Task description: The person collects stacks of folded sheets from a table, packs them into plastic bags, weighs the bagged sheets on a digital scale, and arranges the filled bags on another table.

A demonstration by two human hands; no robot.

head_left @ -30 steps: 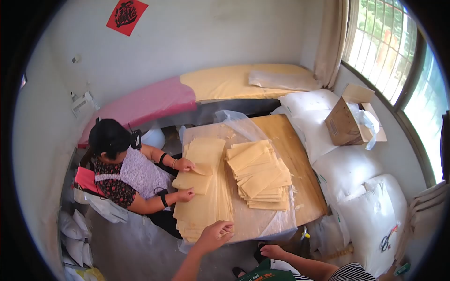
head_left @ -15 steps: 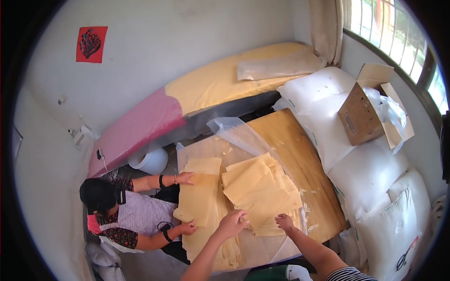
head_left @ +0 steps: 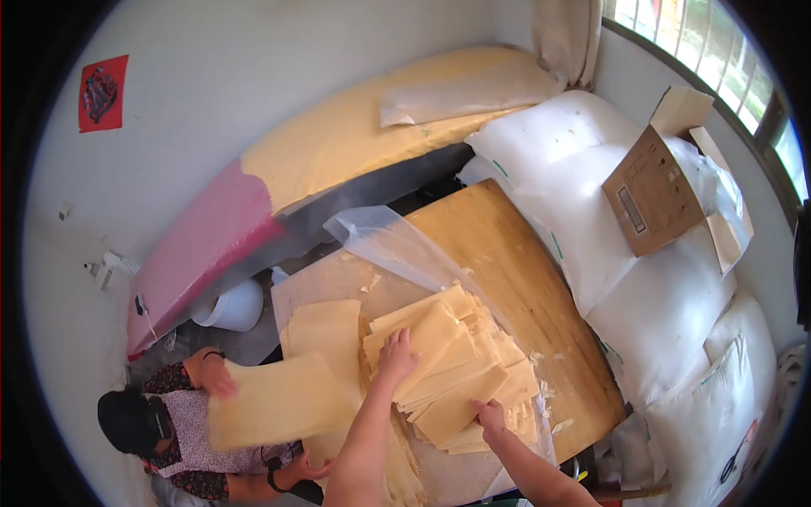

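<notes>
My left hand [head_left: 397, 357] is at the left side of a messy pile of thin pale-yellow sheets [head_left: 456, 342], its fingers closed on a sheet's edge. Lower right on the pile, my right hand [head_left: 490, 419] pinches the corner of a thin yellow sheet [head_left: 463, 407] between thumb and fingers. Left of my forearm lies a neater stack of the same sheets [head_left: 325, 325]. Across from it a co-worker [head_left: 215, 422] holds up one large sheet [head_left: 279, 401], which is blurred at its edges.
The wooden table [head_left: 515, 253] is partly covered by clear plastic film [head_left: 397, 241], with crumbs of sheet on it. Full white sacks [head_left: 659, 313] line the right, an open cardboard box [head_left: 655, 194] on top. A white bucket [head_left: 236, 306] stands behind the table's left side.
My hands, apart above the pile before, have come down onto the sheets and taken hold. The co-worker has lifted a sheet off the left stack toward themselves. The view has shifted.
</notes>
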